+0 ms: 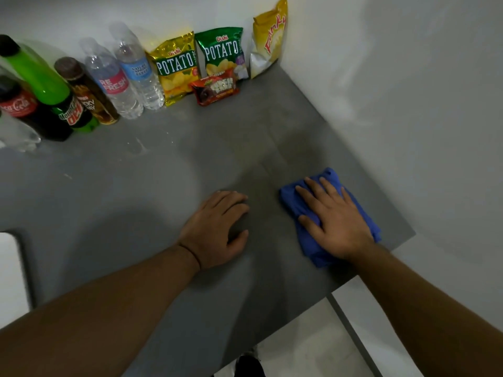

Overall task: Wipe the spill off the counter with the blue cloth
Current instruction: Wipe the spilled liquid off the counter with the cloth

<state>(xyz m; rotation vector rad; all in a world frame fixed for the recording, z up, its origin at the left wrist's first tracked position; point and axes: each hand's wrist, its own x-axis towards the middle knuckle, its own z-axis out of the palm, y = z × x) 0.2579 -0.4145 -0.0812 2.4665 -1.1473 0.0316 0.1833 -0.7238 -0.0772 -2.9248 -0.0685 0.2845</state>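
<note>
Right hand flat on blue cloth on counter; left hand beside the cloth, fingers loosely bent, resting empty.

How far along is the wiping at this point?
Done: the right hand presses the blue cloth flat on the counter, near its right end. In hand: no wiped track is clearly visible; the left hand rests on bare counter. Left: wet streaks in front of the water bottles look unwiped, well away from the cloth.

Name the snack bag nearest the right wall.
The tall yellow bag with red lettering; the yellow Potato bag, green Potato bag and red packet sit further left.
</note>
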